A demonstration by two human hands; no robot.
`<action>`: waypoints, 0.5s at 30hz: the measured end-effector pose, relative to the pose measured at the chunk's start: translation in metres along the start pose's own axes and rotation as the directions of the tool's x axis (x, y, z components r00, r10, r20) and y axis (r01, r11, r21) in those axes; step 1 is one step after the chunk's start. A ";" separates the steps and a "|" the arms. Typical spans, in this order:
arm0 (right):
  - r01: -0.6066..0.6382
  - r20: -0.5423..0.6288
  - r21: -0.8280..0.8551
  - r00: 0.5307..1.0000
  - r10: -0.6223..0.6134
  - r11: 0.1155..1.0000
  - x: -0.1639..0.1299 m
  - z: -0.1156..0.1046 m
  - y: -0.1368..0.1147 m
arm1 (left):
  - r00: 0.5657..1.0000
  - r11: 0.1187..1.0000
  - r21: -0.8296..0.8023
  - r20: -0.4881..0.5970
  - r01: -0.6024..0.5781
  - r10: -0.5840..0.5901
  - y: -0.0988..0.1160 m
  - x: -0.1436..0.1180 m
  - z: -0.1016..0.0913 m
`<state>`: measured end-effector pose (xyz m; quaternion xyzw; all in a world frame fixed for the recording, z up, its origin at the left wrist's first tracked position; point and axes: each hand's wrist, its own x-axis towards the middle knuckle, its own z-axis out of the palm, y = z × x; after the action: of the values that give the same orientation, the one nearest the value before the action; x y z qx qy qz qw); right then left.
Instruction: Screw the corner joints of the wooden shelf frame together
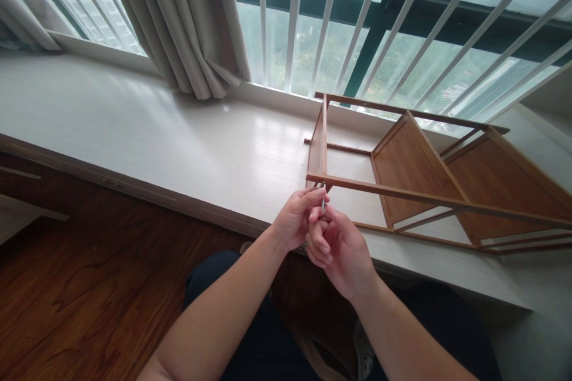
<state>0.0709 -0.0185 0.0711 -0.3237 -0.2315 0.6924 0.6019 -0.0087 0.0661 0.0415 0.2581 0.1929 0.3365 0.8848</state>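
A brown wooden shelf rack (pixel 422 161) lies on its side on the white window ledge. Close to the end of its front rail, my left hand (pixel 296 214) is closed, thumb and fingertips pinched around the upper part of a thin, pale metal rod (pixel 323 197). The rod stands nearly upright, its top at the underside of the rail; whether it enters the wood I cannot tell. Just below and to the right, my right hand (pixel 342 244) has its fingers curled in around the rod's lower end, which they mostly hide. Both hands touch each other.
The white ledge (pixel 147 125) runs along the window, with a grey-beige curtain (pixel 183 24) hanging down to it. White bars (pixel 326 18) stand before the glass. My knees are under the ledge's front edge, above a dark wood floor (pixel 89 286).
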 end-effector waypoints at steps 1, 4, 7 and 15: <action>0.036 -0.027 -0.047 0.999 -0.037 0.998 0.000 0.000 0.001 | 1.000 1.000 0.006 0.009 0.000 0.000 0.000 0.000 0.000; 0.163 -0.085 -0.222 0.979 -0.186 0.961 -0.001 -0.004 0.005 | 0.999 1.000 0.018 0.031 -0.012 0.011 -0.001 0.000 -0.001; 0.243 -0.092 -0.385 0.950 -0.299 0.890 -0.002 -0.008 0.007 | 1.000 0.999 0.014 0.008 -0.029 0.028 -0.001 0.001 -0.002; 0.313 -0.055 -0.682 0.879 -0.473 0.661 -0.001 -0.013 0.004 | 1.000 1.000 0.009 -0.016 -0.026 0.027 -0.001 0.002 0.000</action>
<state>0.0774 -0.0206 0.0593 -0.5319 -0.4527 0.3771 0.6082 -0.0071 0.0666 0.0403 0.2618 0.1979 0.3494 0.8776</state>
